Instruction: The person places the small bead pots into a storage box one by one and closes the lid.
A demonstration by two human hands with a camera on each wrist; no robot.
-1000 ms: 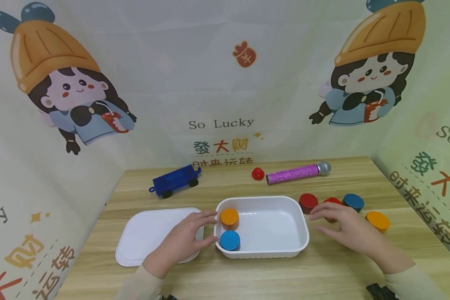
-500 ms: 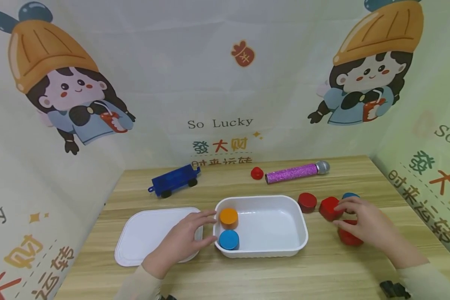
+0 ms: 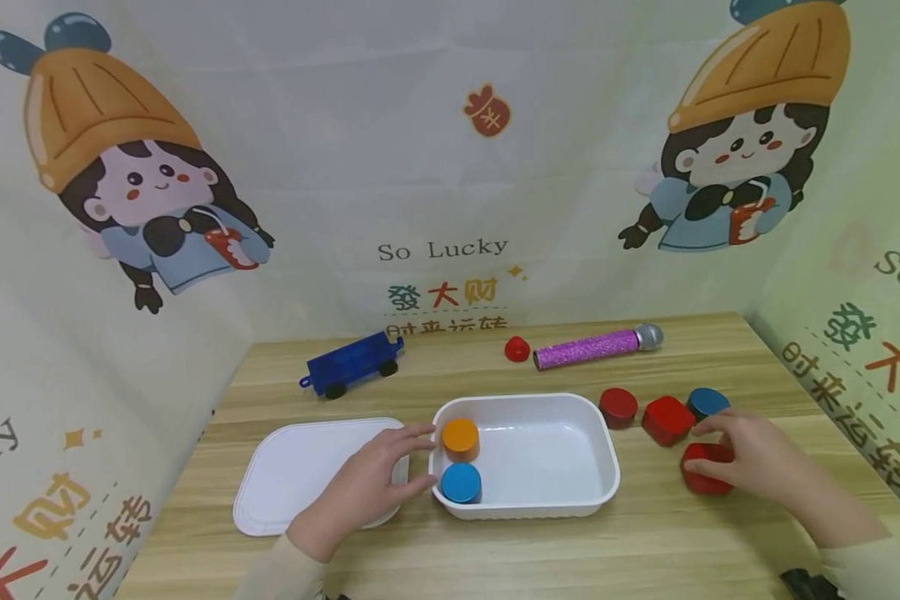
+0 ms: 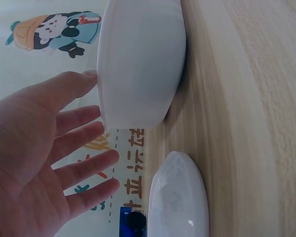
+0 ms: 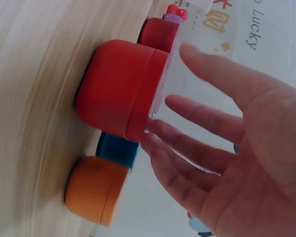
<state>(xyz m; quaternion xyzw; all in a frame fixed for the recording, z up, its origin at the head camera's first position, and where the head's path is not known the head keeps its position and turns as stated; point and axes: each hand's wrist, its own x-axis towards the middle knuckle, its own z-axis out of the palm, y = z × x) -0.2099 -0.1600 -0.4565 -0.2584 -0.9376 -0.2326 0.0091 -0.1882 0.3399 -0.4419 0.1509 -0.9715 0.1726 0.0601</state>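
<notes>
My left hand (image 3: 367,475) has its fingers spread at the left end of a white rectangular tub (image 3: 525,510); in the left wrist view the thumb and fingertips are right at its rim. Inside the tub, at that end, sit an orange round block (image 3: 460,437) and a blue round block (image 3: 461,483). Over on the right, my right hand (image 3: 761,454) reaches over a red rounded-square block (image 3: 701,471) with a lid-like seam. The right wrist view shows its fingers loosely bent beside the top of this red block (image 5: 116,89), not closed around it.
Beyond the right hand stand a dark red block (image 3: 618,408), another red block (image 3: 667,421) and a dark blue block (image 3: 707,403). An orange block (image 5: 96,190) is hidden in the head view. A white lid (image 3: 300,475), blue toy wagon (image 3: 352,365), red knob (image 3: 517,348) and glittery microphone (image 3: 588,348) lie around.
My right hand has moved right and nearer, off the middle red block and over to the nearest red one, now covering the orange block. My left hand stays at the tub.
</notes>
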